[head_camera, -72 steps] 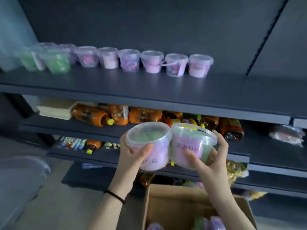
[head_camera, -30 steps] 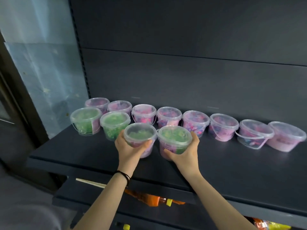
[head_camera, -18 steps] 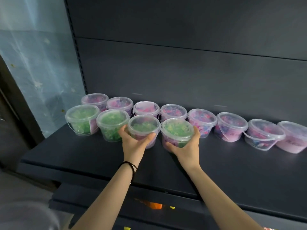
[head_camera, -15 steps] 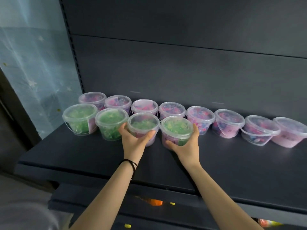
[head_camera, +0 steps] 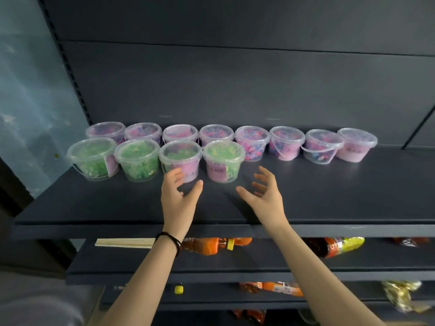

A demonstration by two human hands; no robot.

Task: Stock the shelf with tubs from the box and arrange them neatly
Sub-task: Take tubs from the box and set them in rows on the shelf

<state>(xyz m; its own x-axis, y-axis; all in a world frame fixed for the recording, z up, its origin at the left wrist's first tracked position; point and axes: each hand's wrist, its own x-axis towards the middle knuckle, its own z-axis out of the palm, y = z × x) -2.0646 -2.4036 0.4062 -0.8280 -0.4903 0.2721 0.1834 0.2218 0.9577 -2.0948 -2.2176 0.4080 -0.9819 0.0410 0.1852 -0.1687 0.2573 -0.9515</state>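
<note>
1. The left hand (head_camera: 180, 196) hovered over the shelf (head_camera: 341, 196), fingers spread and loosely curved, holding nothing.
2. Its fingertips overlapped the lower wall of the third tub (head_camera: 180, 158) in the near row; whether they touched it could not be told.
3. The right hand (head_camera: 263, 196) was likewise empty, with its fingers spread and bent, just to the right of the fourth tub (head_camera: 223, 161) and apart from it.
4. The near row (head_camera: 137, 160) held four tubs side by side at the left of the shelf, all lidded, with green contents showing through the lids.
5. Pink labels on the third and fourth tubs carried print too small to read.
6. The far row (head_camera: 287, 143) held eight tubs with pink and mixed contents, running along the back panel.
7. The four leftmost of these were half hidden behind the near row, so only their lids and upper walls showed.
8. A dark band (head_camera: 173, 241) circled the left wrist.
9. On the lower shelf (head_camera: 259, 264), orange bottles (head_camera: 211, 245) lay on their sides, partly hidden by the upper shelf's edge and the forearms.
10. A bundle of pale sticks (head_camera: 124, 243) lay to their left, its right end hidden by the wrist.
11. Lower down at the right, blurred gold packets (head_camera: 400, 295) could not be made out further.
</note>
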